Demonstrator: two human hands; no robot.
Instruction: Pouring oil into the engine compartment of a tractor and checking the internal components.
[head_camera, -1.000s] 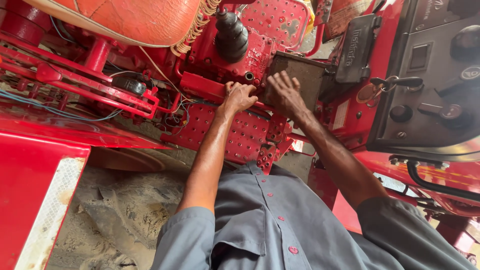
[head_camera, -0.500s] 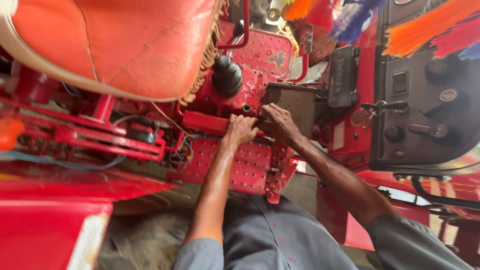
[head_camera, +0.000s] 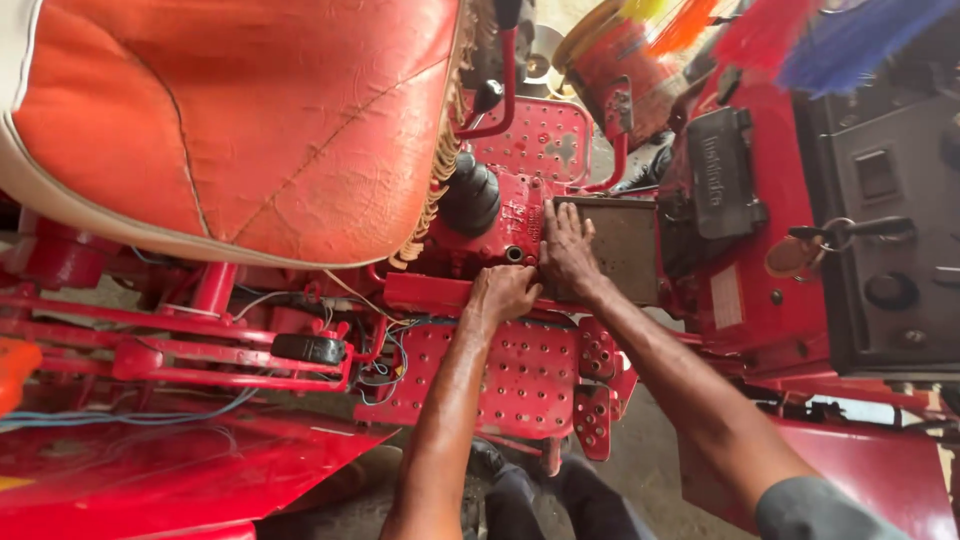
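My left hand (head_camera: 503, 292) is curled into a loose fist on a red bar at the foot of a tractor's red gearbox housing (head_camera: 500, 228); whether it grips anything small is hidden. My right hand (head_camera: 567, 250) lies flat with fingers spread, pressing on a dusty grey metal plate (head_camera: 625, 248) beside the housing. A black rubber gear-lever boot (head_camera: 471, 195) stands just above both hands. Below them is a red perforated footplate (head_camera: 510, 375).
A worn orange seat (head_camera: 240, 120) with a fringe fills the upper left. Red pedals (head_camera: 598, 385) sit right of the footplate. A dark dashboard with a key (head_camera: 850, 230) is at the right. Red frame bars and blue wires (head_camera: 200, 360) run at the left.
The view has swung so the seat fills more of the frame. My left hand stays on the red bar; my right hand has flattened onto the grey plate.
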